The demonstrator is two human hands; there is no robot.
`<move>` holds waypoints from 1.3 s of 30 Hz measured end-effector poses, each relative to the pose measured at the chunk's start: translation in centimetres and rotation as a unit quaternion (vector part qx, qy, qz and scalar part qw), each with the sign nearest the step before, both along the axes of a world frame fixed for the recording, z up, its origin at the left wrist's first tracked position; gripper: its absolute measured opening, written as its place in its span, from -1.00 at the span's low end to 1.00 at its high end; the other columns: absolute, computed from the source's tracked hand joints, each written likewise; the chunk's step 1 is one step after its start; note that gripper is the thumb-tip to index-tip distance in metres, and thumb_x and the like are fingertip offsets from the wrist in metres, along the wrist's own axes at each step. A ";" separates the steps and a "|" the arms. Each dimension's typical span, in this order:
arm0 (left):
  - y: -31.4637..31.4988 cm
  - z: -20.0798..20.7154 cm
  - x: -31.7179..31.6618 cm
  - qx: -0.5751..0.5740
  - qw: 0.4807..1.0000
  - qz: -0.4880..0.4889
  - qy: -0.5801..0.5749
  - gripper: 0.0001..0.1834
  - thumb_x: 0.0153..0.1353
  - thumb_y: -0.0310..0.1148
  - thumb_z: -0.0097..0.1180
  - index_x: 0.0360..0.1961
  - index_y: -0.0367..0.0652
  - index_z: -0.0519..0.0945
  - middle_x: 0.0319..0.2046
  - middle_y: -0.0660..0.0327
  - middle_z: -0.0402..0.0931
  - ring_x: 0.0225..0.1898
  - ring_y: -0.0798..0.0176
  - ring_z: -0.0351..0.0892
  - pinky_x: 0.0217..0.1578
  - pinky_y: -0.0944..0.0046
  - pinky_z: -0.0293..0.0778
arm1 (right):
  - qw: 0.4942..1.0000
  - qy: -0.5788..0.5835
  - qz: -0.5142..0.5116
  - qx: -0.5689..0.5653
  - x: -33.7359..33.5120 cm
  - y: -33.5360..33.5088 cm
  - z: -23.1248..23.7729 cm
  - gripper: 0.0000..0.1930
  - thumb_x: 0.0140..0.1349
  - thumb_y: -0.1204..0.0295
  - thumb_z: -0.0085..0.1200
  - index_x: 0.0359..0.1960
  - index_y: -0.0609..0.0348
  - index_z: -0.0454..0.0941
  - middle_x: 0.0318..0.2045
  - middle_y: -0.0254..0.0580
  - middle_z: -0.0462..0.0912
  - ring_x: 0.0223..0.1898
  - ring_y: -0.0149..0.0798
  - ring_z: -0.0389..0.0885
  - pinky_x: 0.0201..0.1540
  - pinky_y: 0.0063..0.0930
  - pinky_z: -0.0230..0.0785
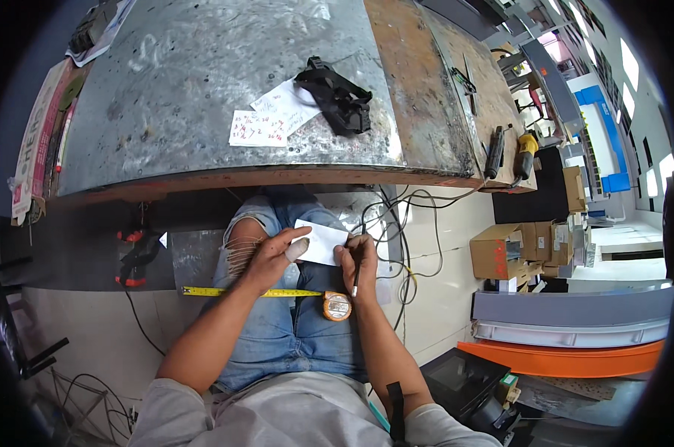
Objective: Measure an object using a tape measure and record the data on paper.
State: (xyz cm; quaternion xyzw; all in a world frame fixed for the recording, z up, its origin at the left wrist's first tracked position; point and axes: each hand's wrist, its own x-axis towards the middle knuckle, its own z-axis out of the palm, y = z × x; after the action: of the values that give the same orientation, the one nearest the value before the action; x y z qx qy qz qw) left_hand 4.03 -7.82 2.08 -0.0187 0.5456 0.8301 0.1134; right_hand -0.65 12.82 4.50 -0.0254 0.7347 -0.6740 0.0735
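Observation:
Above my lap, a small white sheet of paper [323,243] is held between both hands. My left hand [271,261] pinches its left side, and the thumb is wrapped in a pale bandage [297,249]. My right hand [361,262] is closed at the paper's right edge, with a slim dark pen [356,277] pointing down out of its fingers. Across my thighs lies an orange tape measure [337,306], its yellow blade [292,293] drawn out to the left and passing beneath my left forearm. Neither hand touches the tape measure's case.
Ahead stands a metal-topped workbench [203,74] carrying handwritten notes [258,130], a black strap harness [338,97] and a yellow-black power tool [527,155]. Loose cables [435,216] hang at the right. Cardboard boxes [493,250] and an orange panel [568,360] lie farther right.

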 end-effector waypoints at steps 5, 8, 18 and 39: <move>0.4 -1.2 0.1 0.014 0.998 0.066 -0.016 -0.42 0.51 -0.01 -0.02 0.33 -0.22 0.48 0.33 0.20 0.39 0.28 0.24 0.43 0.19 0.18 0.43 | 0.999 0.005 -0.035 -0.007 -0.4 0.0 -0.6 -0.77 0.32 0.63 0.17 -0.26 0.13 0.32 -0.37 -0.43 0.40 -0.36 -0.55 0.33 -0.30 -0.64 0.25; 0.3 -2.0 -0.2 0.079 0.992 0.068 -0.068 -0.38 0.52 0.02 -0.06 0.37 -0.23 0.42 0.35 0.17 0.39 0.30 0.19 0.42 0.20 0.14 0.40 | 0.999 0.012 -0.041 0.031 -0.7 0.4 -0.9 -0.79 0.32 0.64 0.16 -0.25 0.16 0.33 -0.41 -0.43 0.39 -0.40 -0.54 0.32 -0.32 -0.63 0.25; -0.1 -2.0 -0.6 0.096 0.989 0.058 -0.096 -0.34 0.50 0.08 -0.05 0.37 -0.23 0.40 0.30 0.12 0.44 0.28 0.19 0.43 0.21 0.12 0.39 | 0.997 0.044 -0.062 0.032 -1.3 0.1 -1.5 -0.83 0.32 0.65 0.12 -0.22 0.17 0.36 -0.44 -0.42 0.44 -0.45 -0.56 0.34 -0.41 -0.64 0.23; 0.2 -1.1 0.1 0.053 0.991 0.032 -0.115 -0.48 0.56 -0.10 -0.07 0.32 -0.28 0.45 0.24 0.12 0.48 0.11 0.20 0.59 0.02 0.22 0.52 | 0.997 0.005 -0.082 -0.013 -0.6 0.7 -2.1 -0.81 0.29 0.68 0.11 -0.18 0.18 0.37 -0.40 -0.39 0.46 -0.41 -0.53 0.39 -0.34 -0.64 0.27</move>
State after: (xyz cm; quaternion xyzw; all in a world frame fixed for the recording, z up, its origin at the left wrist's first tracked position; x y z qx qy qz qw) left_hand 4.12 -7.66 1.02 -0.1257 0.4836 0.8532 0.1495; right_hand -1.23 13.49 2.42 0.0307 0.7259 -0.6870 0.0140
